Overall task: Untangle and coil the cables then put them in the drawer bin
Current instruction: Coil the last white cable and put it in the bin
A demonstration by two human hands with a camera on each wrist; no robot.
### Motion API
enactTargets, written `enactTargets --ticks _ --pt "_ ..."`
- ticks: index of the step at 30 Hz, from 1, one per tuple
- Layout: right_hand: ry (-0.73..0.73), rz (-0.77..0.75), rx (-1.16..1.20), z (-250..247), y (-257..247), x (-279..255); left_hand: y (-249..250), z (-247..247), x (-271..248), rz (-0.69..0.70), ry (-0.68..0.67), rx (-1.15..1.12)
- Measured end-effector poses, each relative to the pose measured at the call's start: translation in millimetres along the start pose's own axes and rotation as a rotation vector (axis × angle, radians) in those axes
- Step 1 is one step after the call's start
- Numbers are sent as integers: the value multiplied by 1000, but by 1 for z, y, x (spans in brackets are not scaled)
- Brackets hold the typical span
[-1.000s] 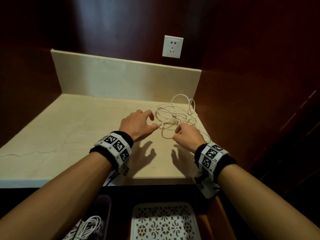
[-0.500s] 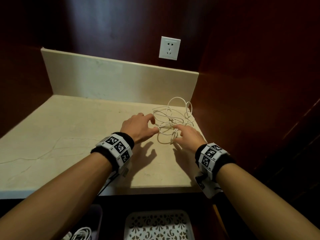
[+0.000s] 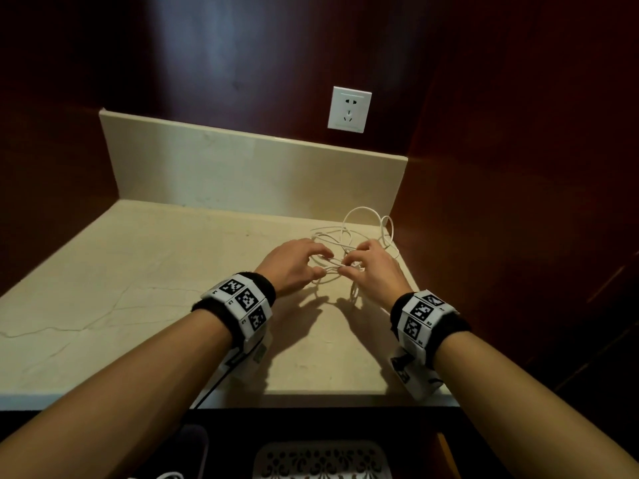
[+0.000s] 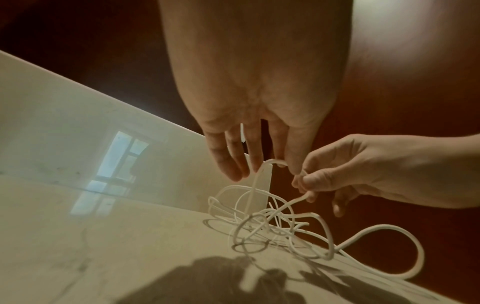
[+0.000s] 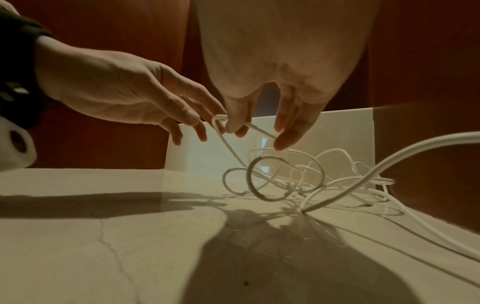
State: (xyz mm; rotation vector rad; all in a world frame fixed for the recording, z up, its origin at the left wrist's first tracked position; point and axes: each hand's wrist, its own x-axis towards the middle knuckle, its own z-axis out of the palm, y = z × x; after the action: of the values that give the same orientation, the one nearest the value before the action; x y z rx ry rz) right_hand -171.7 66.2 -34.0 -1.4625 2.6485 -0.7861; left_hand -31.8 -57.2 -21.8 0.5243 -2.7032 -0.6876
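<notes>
At two o'clock on the beige counter (image 3: 138,305), tangled white cables (image 3: 349,233), right hand (image 3: 375,267) fingers (image 5: 233,123) pinching a raised loop, left hand (image 3: 294,267) fingers (image 4: 231,162) loosely spread, touching that loop.

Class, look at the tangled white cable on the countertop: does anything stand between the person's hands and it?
Nothing visible does. The right hand already pinches a raised loop of the white cable, and the left hand touches the same tangle.
</notes>
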Motion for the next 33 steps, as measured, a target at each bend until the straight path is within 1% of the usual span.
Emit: enactTargets --ticks 3,6,10,13,17,20,22,24,26,29,31,33 --pt "10 -55 -40 0 -5 -2 -1 0 3 -4 0 -14" --pt "-51 -25 -46 6 -4 -2 -1 -2 3 -45 -26 14" --pt "-160 -25 -175 14 0 -2 -5 -6 2 -46 -10 87" --pt "-191 -39 -256 17 3 -5 -11 -8 0 -57 -22 150" --pt "-159 -28 -357 14 -3 -3 -20 -10 -7 -67 -2 213" --pt "-68 -57 -398 2 -14 4 -28 -13 -11 -95 1 228" --pt "-9 -67 -370 -9 -21 9 -34 -16 -12 -120 2 222" --pt "17 -69 -341 -16 -28 15 -40 -21 -13 -140 15 214" --pt "48 -83 -260 -21 -34 19 -43 -26 -14 -154 50 219" --pt "67 -133 25 -26 -41 20 -48 -35 -18 -175 119 230" --pt "20 -151 234 -27 -48 18 -52 -42 -20 -183 154 233" --pt "-31 -164 382 -25 -54 15 -56 -49 -22 -191 176 236"
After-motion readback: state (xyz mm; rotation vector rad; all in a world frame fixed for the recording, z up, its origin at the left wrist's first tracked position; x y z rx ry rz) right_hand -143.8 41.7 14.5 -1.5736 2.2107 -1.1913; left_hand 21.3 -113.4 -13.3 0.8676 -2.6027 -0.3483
